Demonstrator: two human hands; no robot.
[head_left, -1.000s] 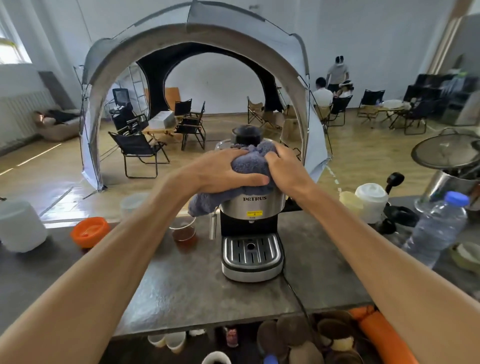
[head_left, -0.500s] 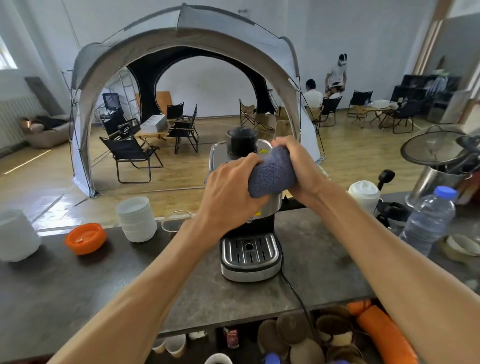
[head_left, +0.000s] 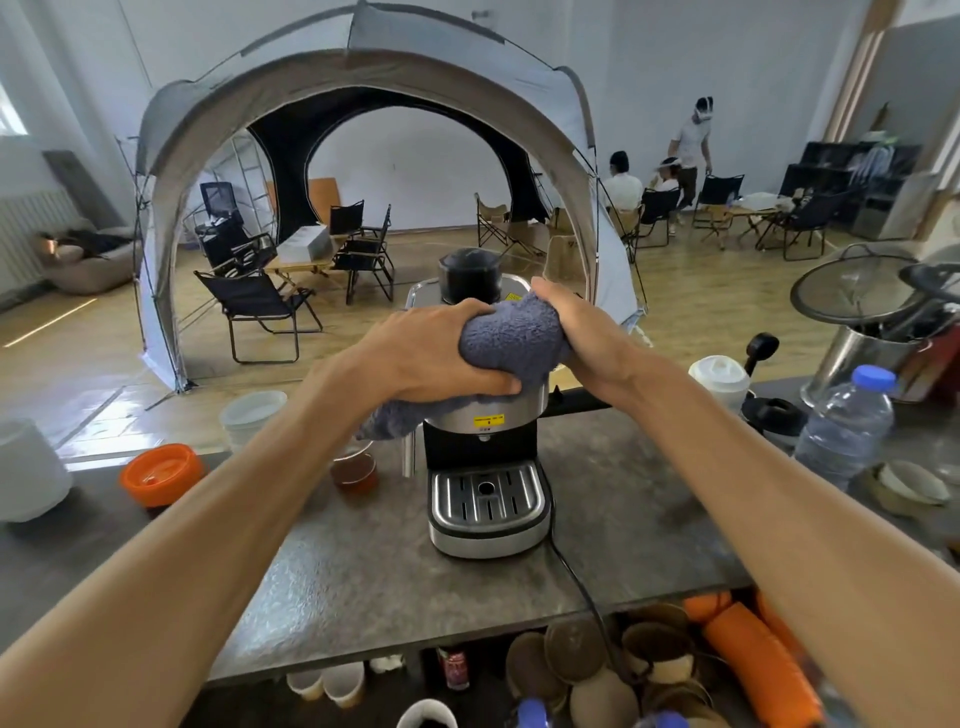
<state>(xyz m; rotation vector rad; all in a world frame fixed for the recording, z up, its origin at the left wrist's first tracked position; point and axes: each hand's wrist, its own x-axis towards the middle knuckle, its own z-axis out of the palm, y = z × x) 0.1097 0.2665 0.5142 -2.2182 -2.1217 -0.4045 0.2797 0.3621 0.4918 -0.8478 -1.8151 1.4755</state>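
My left hand (head_left: 426, 358) and right hand (head_left: 576, 332) both grasp the cloth (head_left: 506, 338), bunched between them atop the coffee machine (head_left: 485, 467).

Single head cam, wide-angle, fwd/down, near espresso machine (head_left: 485, 501) on counter (head_left: 363, 582).

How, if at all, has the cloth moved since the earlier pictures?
Yes. The cloth dropped: its tail now hangs down the coffee machine's left side.

- Both forearms show bare from the wrists down to the picture's edge.
- The left hand (head_left: 431, 358) and the right hand (head_left: 584, 335) are bare as well.
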